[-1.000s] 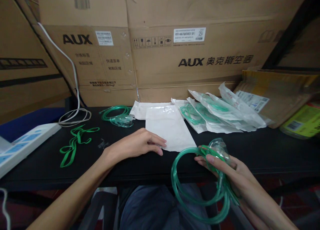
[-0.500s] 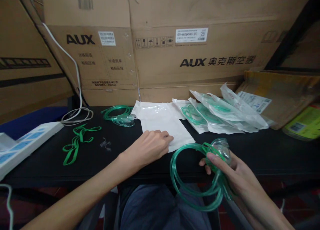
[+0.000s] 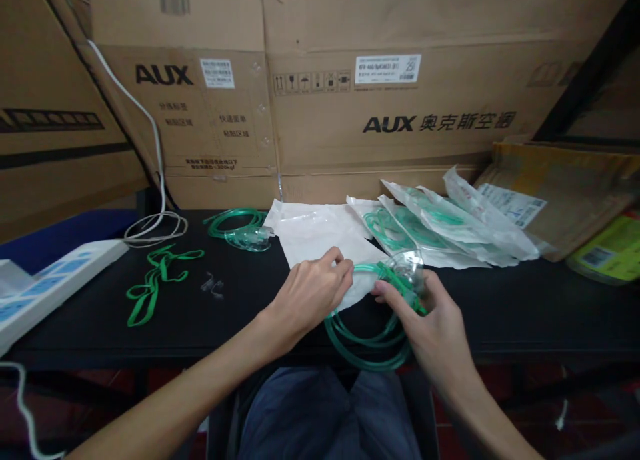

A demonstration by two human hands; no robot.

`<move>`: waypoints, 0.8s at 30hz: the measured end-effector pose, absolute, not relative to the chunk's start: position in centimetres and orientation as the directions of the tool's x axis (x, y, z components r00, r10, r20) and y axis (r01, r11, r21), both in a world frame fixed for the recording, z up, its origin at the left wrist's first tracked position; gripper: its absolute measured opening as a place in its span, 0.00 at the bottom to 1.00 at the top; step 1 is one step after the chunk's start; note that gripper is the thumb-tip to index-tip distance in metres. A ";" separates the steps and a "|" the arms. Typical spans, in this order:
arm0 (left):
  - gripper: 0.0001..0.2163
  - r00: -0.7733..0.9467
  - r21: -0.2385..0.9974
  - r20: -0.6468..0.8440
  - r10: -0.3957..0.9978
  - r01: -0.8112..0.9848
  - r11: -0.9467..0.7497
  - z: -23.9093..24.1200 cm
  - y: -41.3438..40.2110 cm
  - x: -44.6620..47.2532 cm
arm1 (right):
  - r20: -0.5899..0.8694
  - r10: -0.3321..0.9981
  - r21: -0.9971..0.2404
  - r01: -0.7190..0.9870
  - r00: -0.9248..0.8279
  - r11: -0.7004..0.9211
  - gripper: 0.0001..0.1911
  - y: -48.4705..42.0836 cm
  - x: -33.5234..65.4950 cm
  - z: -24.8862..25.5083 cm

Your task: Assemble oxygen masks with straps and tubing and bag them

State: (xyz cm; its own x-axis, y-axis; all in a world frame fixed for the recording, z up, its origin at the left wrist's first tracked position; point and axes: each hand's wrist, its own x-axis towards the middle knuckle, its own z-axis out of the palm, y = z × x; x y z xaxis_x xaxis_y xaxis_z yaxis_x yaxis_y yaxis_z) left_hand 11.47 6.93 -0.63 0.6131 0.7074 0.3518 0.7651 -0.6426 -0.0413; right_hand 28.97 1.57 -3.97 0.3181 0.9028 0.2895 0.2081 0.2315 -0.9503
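We have both hands at the front edge of the black table [image 3: 525,313]. Our left hand [image 3: 310,293] sits with its fingers [image 3: 336,263] curled together, pinching the near edge of a white flat pouch [image 3: 320,237] that lies just beyond the knuckles. Whether the pouch mouth is open under those fingertips we cannot tell.

Our right hand [image 3: 430,323] is clamped on the oxygen mask [image 3: 410,267], thumb on the near side, the other fingers wrapped over the clear cup, which peeks out above them. From that grip the coil of green tubing [image 3: 365,343] hangs below both hands, looping under the table edge and over our lap. The mask is touching the pouch edge, right between the two sets of fingertips, and one strand of tubing runs from the mask toward our left thumb.

Just past our right fingers lies a fanned stack of sealed mask packs [image 3: 440,230], overlapping one another and leaning toward the far right. Beyond our left fingers, well apart, a second loose mask with tubing [image 3: 240,227] rests on the table. Farther out to the left of our left hand we see a green elastic strap [image 3: 155,280], a small clear clip [image 3: 213,285] beside it, and a white power strip [image 3: 55,280] at the far left edge. Cardboard boxes [image 3: 400,107] marked AUX stand behind everything.
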 end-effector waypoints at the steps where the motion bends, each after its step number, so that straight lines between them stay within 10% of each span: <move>1: 0.15 0.600 -0.042 0.368 0.710 0.773 -0.632 -0.7 7.0 11.6 | 0.306 0.901 -0.940 0.248 0.306 0.235 0.20 1.6 28.8 -4.0; 12: 0.13 0.563 -0.061 0.439 0.700 0.796 -0.602 -0.3 7.0 12.6 | 0.327 0.933 -0.878 0.414 0.152 0.240 0.21 1.4 28.4 -3.6; 24: 0.12 0.445 0.127 0.630 0.637 0.749 -0.650 -1.4 8.1 11.9 | 0.083 0.973 -0.977 -0.211 -0.214 0.036 0.29 2.7 28.2 -3.2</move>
